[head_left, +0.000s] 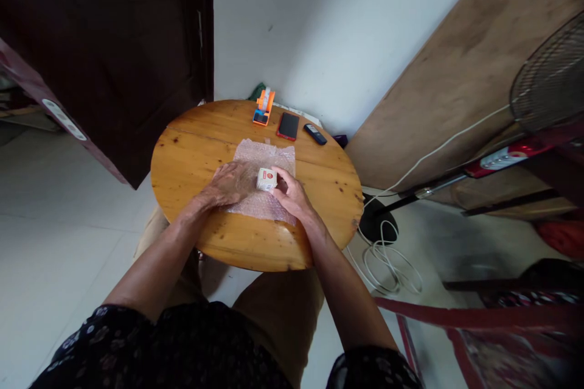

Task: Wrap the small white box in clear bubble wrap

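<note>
A small white box [266, 179] with a red mark on it rests on a sheet of bubble wrap [262, 211], which is spread over the round wooden table [196, 151]. My right hand [291, 193] holds the box from its right side, thumb and fingers curved around that edge. On the left part of the sheet my left hand [229, 184] lies flat with its fingers stretched out, close to the box. The fingertips of that hand are somewhat blurred.
An orange tape dispenser [263, 108], a dark phone-like device with a red edge [288, 126] and a small dark handset [315, 134] lie toward the table's far side. A white wall stands behind. To the right are a standing fan [547, 84] and a coiled white cable [387, 264] on the floor.
</note>
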{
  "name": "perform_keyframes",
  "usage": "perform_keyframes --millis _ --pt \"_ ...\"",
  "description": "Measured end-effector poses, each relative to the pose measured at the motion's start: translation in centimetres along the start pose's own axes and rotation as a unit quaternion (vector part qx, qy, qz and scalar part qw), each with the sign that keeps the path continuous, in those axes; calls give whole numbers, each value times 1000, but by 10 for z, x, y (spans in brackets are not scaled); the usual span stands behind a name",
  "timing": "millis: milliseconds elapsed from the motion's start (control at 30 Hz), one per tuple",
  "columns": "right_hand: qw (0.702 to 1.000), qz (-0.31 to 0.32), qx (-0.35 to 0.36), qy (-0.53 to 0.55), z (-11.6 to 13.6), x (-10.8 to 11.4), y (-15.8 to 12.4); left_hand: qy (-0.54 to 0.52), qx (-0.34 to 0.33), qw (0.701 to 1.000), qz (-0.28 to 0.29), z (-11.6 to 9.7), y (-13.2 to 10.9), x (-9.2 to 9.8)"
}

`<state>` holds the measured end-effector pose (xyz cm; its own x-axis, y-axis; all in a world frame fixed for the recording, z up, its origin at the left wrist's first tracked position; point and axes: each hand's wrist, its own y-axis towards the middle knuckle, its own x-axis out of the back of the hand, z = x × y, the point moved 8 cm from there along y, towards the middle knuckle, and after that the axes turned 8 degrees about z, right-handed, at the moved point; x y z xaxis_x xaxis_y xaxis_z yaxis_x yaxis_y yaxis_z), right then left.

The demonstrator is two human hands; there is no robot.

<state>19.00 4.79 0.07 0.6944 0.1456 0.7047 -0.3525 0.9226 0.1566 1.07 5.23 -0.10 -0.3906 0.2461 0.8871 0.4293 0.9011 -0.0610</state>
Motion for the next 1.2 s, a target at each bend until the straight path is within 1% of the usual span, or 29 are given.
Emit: perform_keyframes --millis 100,167,267,333,433,500,567,633,733,833,933,1000,1067,1133,1200 --pt "1000 -1 -1 8 -4 -2 0 -16 -8 1000 -8 -1 -1 2" --pt "1000 -3 0 28 -7 -3 0 -31 -15 999 -3 -1 -1 3" --pt "997 -6 0 80 -11 -3 0 -51 -23 998 -5 -1 -2 7" --pt "992 -15 -3 123 -13 -2 0 -49 -42 998 -17 -4 -6 13" --pt "984 -41 -13 171 -17 3 0 2 -114 993 -34 -20 -22 23" --pt "980 -62 -21 187 -19 6 0 50 -161 985 -32 -34 -38 23" --pt "976 -78 -29 200 -21 8 1 93 -171 980 -27 -42 -51 19" --pt "972 -84 -38 215 -21 10 1 121 -160 979 -34 -47 -59 13" --pt "965 -85 -39 247 -17 12 -1 117 -140 981 -71 -50 -60 6" --pt "957 -84 -26 277 -10 18 -5 84 -124 982 -115 -49 -50 7" --pt "953 -58 -11 297 -6 25 -8 37 -96 984 -144 -44 -33 18" --pt "951 -31 3 307 -3 27 -9 17 -57 987 -146 -40 -20 26" --pt "950 -13 6 312 -4 29 -10 9 -3 991 -134 -34 -6 31" --pt "952 -8 -7 305 -7 27 -9 -3 41 993 -114 -28 5 33" --pt "957 -16 -24 289 -11 24 -7 -26 55 993 -98 -24 13 31"
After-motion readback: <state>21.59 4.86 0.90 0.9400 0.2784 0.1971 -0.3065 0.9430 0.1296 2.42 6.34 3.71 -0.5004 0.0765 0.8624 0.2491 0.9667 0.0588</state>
